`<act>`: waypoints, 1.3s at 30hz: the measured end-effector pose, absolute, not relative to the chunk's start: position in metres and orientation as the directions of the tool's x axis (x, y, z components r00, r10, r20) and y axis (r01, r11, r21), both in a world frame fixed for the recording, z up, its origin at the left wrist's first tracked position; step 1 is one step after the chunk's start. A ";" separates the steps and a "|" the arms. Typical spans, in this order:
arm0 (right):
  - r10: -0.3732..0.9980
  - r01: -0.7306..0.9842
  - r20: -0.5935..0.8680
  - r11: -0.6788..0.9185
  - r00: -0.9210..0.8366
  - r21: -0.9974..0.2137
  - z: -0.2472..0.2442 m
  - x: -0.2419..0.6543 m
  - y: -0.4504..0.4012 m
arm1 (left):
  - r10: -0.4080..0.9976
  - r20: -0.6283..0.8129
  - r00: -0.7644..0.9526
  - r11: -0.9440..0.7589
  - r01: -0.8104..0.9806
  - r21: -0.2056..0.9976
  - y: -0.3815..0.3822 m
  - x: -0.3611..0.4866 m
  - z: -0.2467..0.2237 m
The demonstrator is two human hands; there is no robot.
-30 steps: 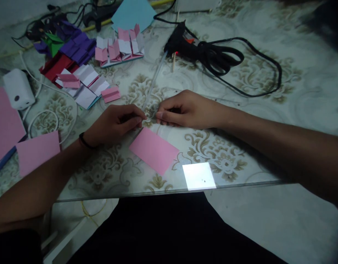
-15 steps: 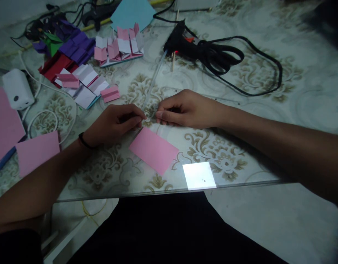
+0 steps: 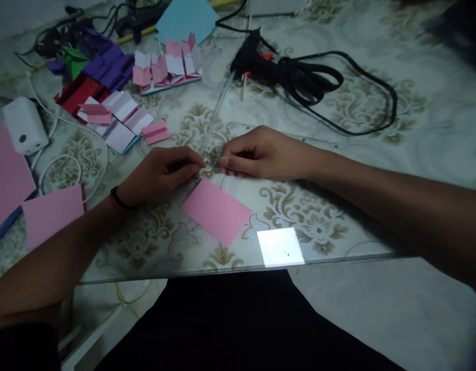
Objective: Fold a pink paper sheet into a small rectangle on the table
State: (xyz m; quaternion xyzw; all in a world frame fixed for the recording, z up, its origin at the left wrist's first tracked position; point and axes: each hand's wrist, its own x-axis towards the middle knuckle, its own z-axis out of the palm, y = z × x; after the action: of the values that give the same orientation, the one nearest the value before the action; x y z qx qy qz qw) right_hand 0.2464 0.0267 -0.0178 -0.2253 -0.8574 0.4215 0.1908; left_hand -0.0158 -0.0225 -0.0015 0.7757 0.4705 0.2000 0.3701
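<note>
My left hand rests on the table with its fingers curled and the thumb near the index finger; nothing shows in it. Its fingertips lie beside the lower end of a clear glue stick. That stick runs out of the back of a black glue gun. Just to the right, my right hand also lies on the table, fingers curled in and no object visible in them. A small gap separates the two hands. Below them a pink paper rectangle lies flat, apart from both.
Folded pink-and-white paper pieces and purple ones sit at the back left. More pink paper, a white box-shaped device and cables are at left. A coiled black cord trails from the glue gun. A bright white patch shows near the table edge.
</note>
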 end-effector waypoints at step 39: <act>0.537 0.223 0.137 0.550 -0.832 -0.805 -0.017 0.246 0.026 | 0.878 -0.031 0.477 -0.293 0.589 0.753 -0.023 -0.016 -0.002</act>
State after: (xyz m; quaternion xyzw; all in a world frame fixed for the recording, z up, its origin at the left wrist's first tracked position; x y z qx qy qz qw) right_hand 0.2465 0.0263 -0.0170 -0.2210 -0.8603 0.4195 0.1872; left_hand -0.0162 -0.0226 -0.0018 0.7791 0.4708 0.1992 0.3629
